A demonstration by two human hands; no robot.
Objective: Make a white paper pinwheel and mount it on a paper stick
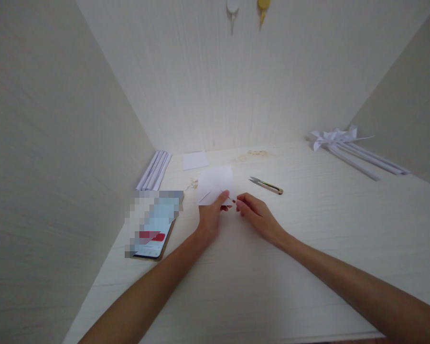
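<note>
Paper squares (pixel 215 179), two; left hand (pixel 210 216) holds one.

Forearms (pixel 165 286) and hands (pixel 210 217) bare; some fingernails (pixel 225 208) dark red.

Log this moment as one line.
left hand: holding white paper | right hand: beside paper, grip unclear | snips: on table | phone: on table

On the table (pixel 308 296), the phone (pixel 160 224) lies left of the left hand (pixel 212 215) — the rolls (pixel 154 170) behind it, by the left wall (pixel 57 143). The card (pixel 195 160) lies behind the sheet (pixel 215 181) in that hand, near the back wall (pixel 200 95). Behind the right hand (pixel 257 212) lie the snips (pixel 266 185); far right — the bundle (pixel 354 150), near the right wall (pixel 412 105).
</note>
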